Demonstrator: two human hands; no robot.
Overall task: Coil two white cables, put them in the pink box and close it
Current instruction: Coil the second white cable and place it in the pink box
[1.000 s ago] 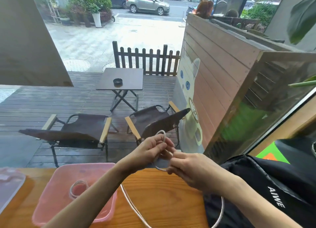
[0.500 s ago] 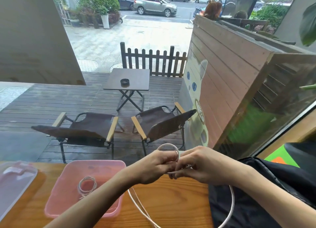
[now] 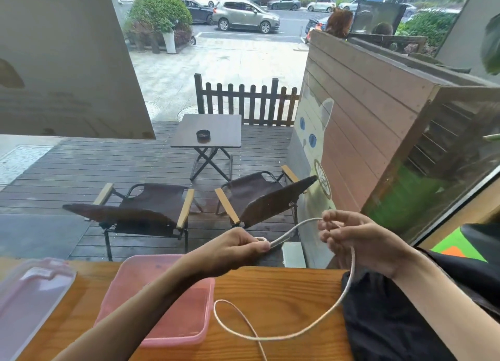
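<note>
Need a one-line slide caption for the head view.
Both hands, left hand and right hand, stretch a white cable above the wooden table, beside the open pink box.

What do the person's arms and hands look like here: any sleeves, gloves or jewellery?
Both forearms are bare up to the bottom edge of the picture; no sleeves show. The left hand and right hand wear no gloves, and no rings, watch or bracelets can be seen.

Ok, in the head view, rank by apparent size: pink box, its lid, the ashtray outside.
1. pink box
2. lid, cut off by the frame edge, so its rank against the box is unsure
3. ashtray, smallest, though far from the camera
</note>
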